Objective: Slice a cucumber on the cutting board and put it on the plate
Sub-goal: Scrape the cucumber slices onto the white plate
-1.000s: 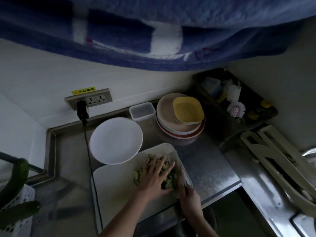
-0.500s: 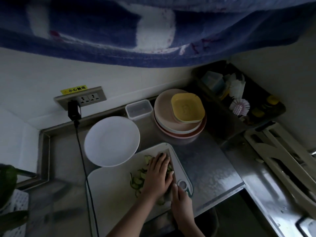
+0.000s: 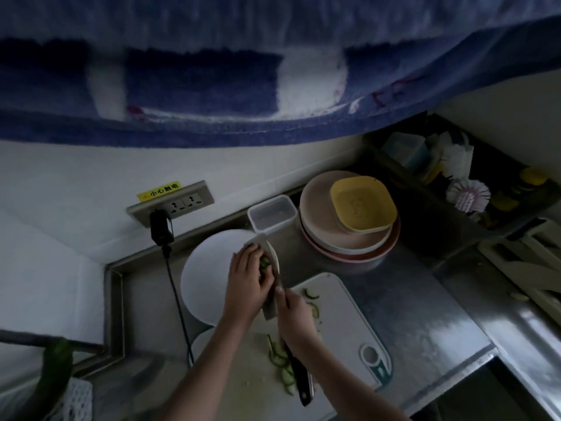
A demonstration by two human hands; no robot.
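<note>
Both hands have left the cutting board (image 3: pixel 340 314) since half a second ago and now sit over the near-right rim of the white plate (image 3: pixel 206 278), carrying a load of cucumber slices (image 3: pixel 264 264) between them. Steel tabletop (image 3: pixel 409 305) holds everything: the board at the front, the plate just behind it to the left and overlapping its far corner, a stack of pink plates (image 3: pixel 349 238) topped by a yellow dish (image 3: pixel 362 205) further back, and a clear container (image 3: pixel 272 212) between plate and stack. Left hand (image 3: pixel 247 284) cups the slices, its grip curled against the knife (image 3: pixel 273 287) blade. Right hand (image 3: pixel 296 317) has its grip clenched round the knife handle (the dark end juts out near the wrist), blade flat under the slices. Several loose slices (image 3: pixel 283 363) lie scattered on the board, near the right forearm.
</note>
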